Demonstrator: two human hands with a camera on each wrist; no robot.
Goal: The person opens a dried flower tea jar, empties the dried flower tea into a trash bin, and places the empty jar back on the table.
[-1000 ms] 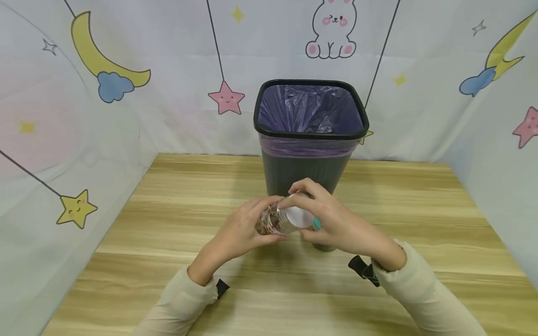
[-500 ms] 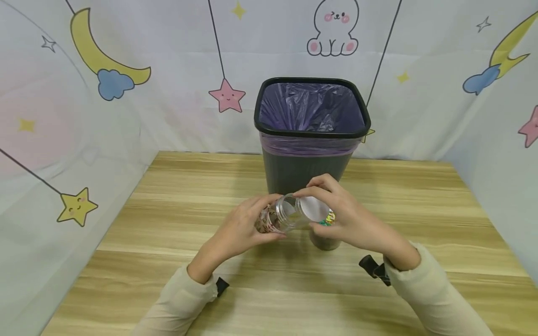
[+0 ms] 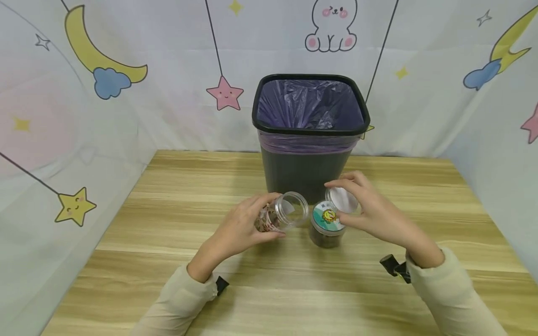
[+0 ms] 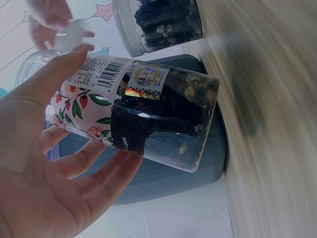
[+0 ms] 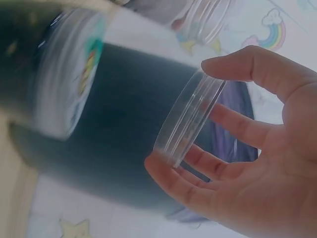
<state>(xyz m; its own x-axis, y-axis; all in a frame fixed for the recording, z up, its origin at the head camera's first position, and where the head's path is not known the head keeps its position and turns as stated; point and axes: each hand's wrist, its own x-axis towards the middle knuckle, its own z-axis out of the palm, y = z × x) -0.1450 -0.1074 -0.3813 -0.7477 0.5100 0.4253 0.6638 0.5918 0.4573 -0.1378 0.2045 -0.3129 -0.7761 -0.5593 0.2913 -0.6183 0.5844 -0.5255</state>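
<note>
My left hand point(image 3: 241, 226) grips a clear plastic jar point(image 4: 143, 106) with a flower-patterned label and dark dried contents. In the head view the jar is tilted, its uncovered mouth facing up and to the right. A clear round lid point(image 5: 190, 119) is pinched at its rim between the thumb and fingers of my right hand point(image 3: 378, 212), apart from the jar. Below the lid, a second jar point(image 3: 327, 228) stands upright on the table, capped, with a green-and-white top sticker and dark contents.
Just behind the jars stands a dark trash bin point(image 3: 304, 170) lined with a purple bag point(image 3: 311, 105). The wood-grain table point(image 3: 269, 289) meets a printed white cloth backdrop point(image 3: 180, 74) at the back and sides.
My right hand has lifted the lid off the tilted jar and carried it to the right, uncovering the jar's mouth and the second jar's top. The left hand stays almost still.
</note>
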